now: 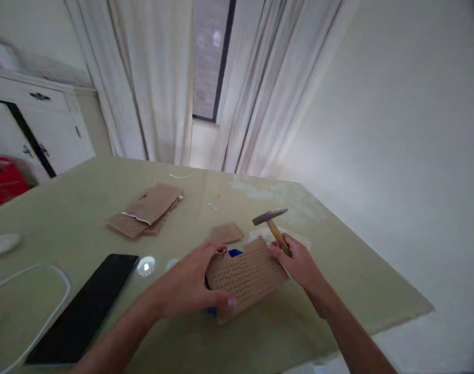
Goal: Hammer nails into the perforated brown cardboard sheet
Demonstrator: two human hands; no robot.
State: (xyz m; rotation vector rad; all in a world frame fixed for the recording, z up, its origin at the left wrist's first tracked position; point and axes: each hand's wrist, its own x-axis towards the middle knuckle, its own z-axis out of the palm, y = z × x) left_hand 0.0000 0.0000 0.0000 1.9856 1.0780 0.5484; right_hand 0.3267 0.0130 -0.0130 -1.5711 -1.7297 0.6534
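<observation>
My left hand grips the left side of a brown cardboard piece, thumb across its front and fingers behind the top edge. Rows of small dark marks cover the cardboard. Bits of a blue object show behind it; its kind is hidden. In my right hand is a small hammer with a wooden handle, its metal head pointing up and away. The right fingertips are at the cardboard's upper right corner. Just beyond lies a small cardboard square.
A stack of cardboard pieces lies farther back on the pale green table. To the left are a black tablet-like slab, a white cable and a shiny round disc. Translucent wrapping lies behind my right hand.
</observation>
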